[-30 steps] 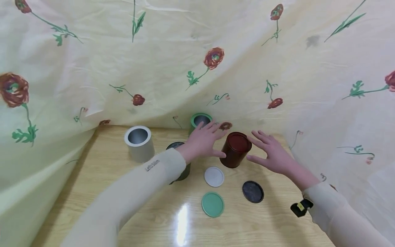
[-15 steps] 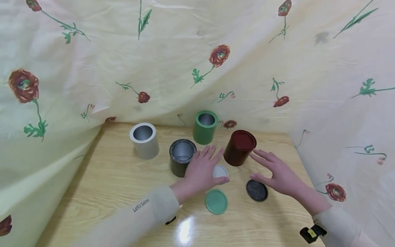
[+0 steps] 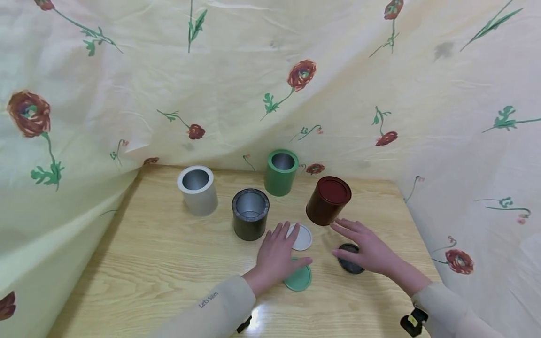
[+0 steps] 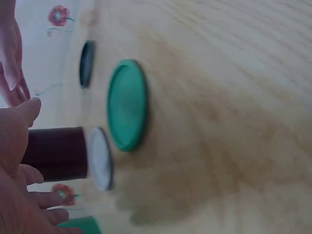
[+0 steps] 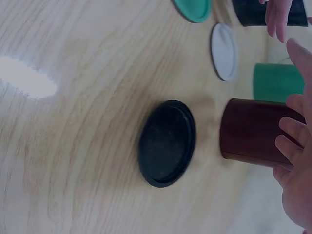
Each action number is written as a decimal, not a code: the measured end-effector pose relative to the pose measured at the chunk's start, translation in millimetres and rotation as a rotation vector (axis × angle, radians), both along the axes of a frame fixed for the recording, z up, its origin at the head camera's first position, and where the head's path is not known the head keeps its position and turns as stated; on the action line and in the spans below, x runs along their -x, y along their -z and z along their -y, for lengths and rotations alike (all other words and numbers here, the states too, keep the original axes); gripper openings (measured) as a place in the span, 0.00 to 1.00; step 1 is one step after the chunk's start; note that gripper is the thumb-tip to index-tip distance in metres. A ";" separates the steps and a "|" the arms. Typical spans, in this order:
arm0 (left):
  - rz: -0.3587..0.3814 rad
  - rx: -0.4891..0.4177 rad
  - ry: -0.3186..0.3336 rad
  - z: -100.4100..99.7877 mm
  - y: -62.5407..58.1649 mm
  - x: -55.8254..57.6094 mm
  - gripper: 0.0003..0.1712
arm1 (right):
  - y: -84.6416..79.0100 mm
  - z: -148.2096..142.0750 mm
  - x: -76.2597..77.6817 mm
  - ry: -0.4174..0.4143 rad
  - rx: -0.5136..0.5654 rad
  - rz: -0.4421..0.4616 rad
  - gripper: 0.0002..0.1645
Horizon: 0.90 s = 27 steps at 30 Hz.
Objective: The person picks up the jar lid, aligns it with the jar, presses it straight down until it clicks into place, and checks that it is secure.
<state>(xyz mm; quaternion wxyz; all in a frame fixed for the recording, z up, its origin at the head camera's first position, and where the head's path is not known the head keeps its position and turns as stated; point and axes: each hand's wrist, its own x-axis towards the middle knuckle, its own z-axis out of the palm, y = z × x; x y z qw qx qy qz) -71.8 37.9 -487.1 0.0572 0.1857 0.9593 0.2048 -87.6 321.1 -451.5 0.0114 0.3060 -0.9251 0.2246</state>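
My left hand (image 3: 276, 258) hovers with spread, straight fingers over the white lid (image 3: 302, 238) and the green lid (image 3: 299, 280), partly hiding both in the head view. Nothing is in its grasp. The right hand (image 3: 368, 249), fingers extended and empty, hangs above the black lid (image 3: 351, 267), just in front of the dark red canister (image 3: 324, 206). That canister has a red lid on top. From the left wrist view, the green lid (image 4: 127, 105) lies flat on the table, apart from the fingers. The black lid (image 5: 167, 144) shows whole in the right wrist view.
Three lidless canisters stand upright: white (image 3: 198, 195), black (image 3: 250, 220) and green (image 3: 280, 177), the green one near the back. A pale cloth with flower prints (image 3: 236, 84) hangs behind and along the sides of the wooden table (image 3: 169, 263).
Both hands have drawn back toward the near side, away from the dark red canister; the left moved farther, uncovering the green and black canisters. The canisters and lids stay in place.
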 end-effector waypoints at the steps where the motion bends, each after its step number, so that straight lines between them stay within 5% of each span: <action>1: 0.004 -0.004 -0.010 -0.6 4.2 -0.2 0.54 | 3.9 0.2 1.0 -0.003 -0.007 -0.008 0.40; 8: 0.015 0.011 -0.049 -2.2 23.9 1.1 0.53 | 26.5 -2.8 10.0 -0.031 -0.026 -0.024 0.40; 18: -0.017 0.021 -0.114 -9.5 47.9 13.2 0.55 | 38.3 -0.8 12.4 -0.001 -0.090 0.028 0.41; 27: 0.042 0.061 -0.152 -13.5 54.7 18.9 0.56 | 53.2 5.3 16.0 0.019 -0.119 0.045 0.40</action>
